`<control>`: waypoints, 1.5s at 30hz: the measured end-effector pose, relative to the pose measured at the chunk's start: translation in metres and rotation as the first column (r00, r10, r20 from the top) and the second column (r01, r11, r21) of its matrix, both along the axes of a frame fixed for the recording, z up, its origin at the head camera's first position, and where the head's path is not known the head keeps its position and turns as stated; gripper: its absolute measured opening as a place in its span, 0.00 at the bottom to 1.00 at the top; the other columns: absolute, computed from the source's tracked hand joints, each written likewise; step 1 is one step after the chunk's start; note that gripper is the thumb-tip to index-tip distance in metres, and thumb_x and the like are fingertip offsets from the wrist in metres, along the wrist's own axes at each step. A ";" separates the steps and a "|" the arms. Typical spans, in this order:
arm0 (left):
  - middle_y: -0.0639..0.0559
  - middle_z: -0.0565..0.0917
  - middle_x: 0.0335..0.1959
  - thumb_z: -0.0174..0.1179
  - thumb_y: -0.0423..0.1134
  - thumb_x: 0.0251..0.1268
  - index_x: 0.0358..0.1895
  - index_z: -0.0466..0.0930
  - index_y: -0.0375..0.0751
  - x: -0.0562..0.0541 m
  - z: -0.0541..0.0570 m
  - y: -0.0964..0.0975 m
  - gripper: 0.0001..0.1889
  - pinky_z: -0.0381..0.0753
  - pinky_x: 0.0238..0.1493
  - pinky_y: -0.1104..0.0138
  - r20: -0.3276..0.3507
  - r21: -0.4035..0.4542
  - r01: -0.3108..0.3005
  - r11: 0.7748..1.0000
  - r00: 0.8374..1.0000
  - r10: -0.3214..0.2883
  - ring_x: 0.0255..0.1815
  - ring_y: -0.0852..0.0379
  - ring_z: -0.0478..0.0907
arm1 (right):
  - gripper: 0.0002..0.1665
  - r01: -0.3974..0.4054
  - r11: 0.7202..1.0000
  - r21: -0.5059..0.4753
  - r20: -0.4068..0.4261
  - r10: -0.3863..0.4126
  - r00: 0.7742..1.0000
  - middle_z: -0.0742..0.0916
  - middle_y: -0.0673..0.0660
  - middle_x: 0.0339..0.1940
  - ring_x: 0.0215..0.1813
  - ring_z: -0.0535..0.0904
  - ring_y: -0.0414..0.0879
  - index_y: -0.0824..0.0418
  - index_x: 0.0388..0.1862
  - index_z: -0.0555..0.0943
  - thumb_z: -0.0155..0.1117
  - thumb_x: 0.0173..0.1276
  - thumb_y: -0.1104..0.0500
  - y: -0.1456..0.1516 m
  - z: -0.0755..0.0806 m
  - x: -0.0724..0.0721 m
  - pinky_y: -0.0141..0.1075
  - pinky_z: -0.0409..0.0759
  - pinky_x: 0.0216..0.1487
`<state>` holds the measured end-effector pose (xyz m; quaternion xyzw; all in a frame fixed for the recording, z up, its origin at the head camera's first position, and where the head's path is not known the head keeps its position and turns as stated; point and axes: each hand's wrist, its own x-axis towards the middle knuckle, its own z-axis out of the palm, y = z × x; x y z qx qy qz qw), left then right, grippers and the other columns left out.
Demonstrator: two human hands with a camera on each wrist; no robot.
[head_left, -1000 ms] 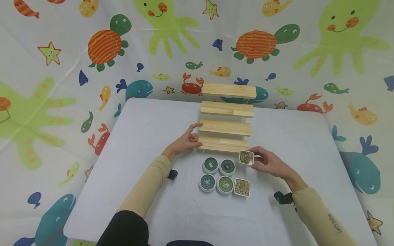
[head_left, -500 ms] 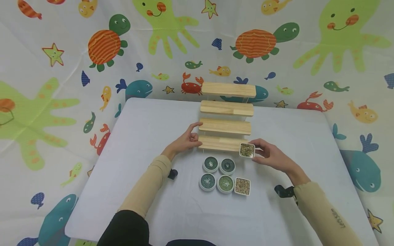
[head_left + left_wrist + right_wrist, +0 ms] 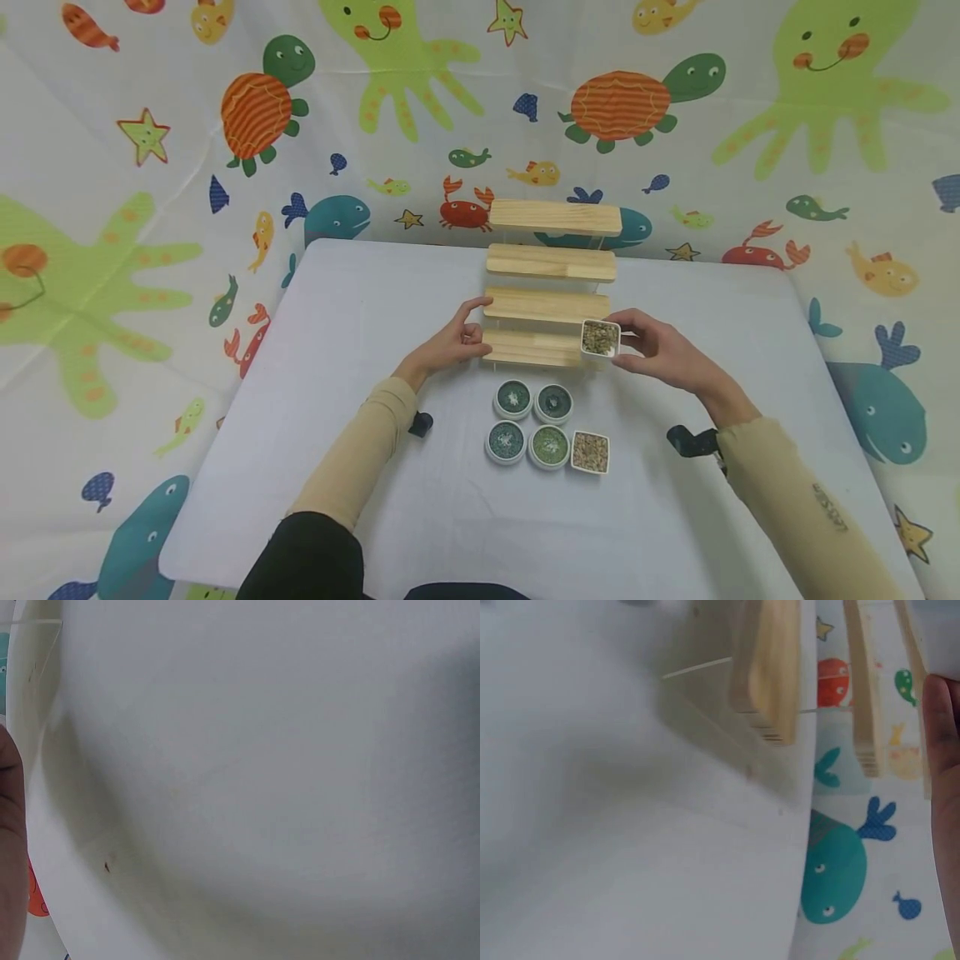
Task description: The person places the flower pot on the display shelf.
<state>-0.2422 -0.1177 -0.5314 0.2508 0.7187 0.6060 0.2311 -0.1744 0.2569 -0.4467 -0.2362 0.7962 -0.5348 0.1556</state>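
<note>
In the head view my right hand (image 3: pixel 660 350) pinches a small square white pot (image 3: pixel 601 339) of brown-green bits by its right side. The pot is over the right end of the lowest plank of a four-step wooden display rack (image 3: pixel 546 305); whether it touches the plank I cannot tell. My left hand (image 3: pixel 447 342) is at the rack's left end, index finger stretched to the second plank up and thumb at the lowest. In the right wrist view, the right thumb (image 3: pixel 939 724) lies against the white pot (image 3: pixel 937 634). Only part of the left hand (image 3: pixel 10 825) shows in its wrist view.
In front of the rack stand round white pots with green tops (image 3: pixel 513 400), several in two rows, and another square pot (image 3: pixel 590 452) at their right. The white table (image 3: pixel 360 325) ends behind the rack at a sea-animal curtain (image 3: pixel 420 83).
My right hand has raised the square pot away from me, from in front of the rack to over the lowest plank. The left hand stays at the rack's left end.
</note>
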 end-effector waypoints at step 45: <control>0.50 0.64 0.24 0.60 0.23 0.64 0.76 0.44 0.46 0.001 0.002 -0.002 0.44 0.63 0.25 0.70 0.026 0.024 0.012 1.000 1.000 -0.013 0.22 0.61 0.60 | 0.33 0.221 0.973 0.065 -0.016 -0.220 0.975 0.76 0.60 0.61 0.62 0.72 0.54 0.64 0.69 0.67 0.64 0.68 0.57 -0.037 0.067 -0.076 0.36 0.73 0.59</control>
